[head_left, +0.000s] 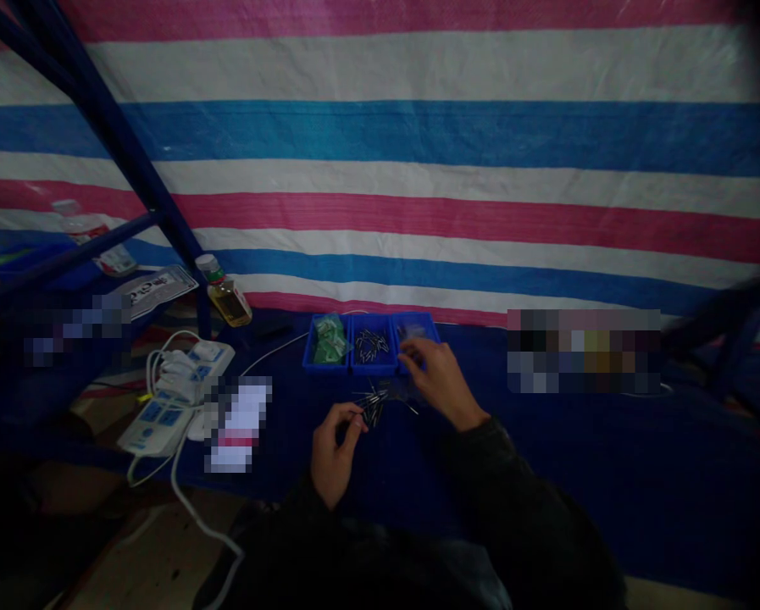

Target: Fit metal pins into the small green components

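My left hand [332, 447] is curled above the dark blue table [545, 440], thumb and fingers pinched on a small thin part I cannot make out. Just right of it lies a loose heap of small metal-legged parts [372, 403]. My right hand [436, 373] reaches forward with fingers bent over the rightmost blue bin [418, 326]; whether it holds anything is hidden. Three small blue bins stand side by side: the left bin [327, 343] holds green pieces, the middle bin [373, 346] holds several small dark parts.
A bottle of yellow liquid [225, 292] stands behind the bins at the left. White power strips with cables [176, 390] lie at the table's left end. A blue metal frame [119, 144] slants up at the left. A striped tarp [418, 169] hangs behind the table.
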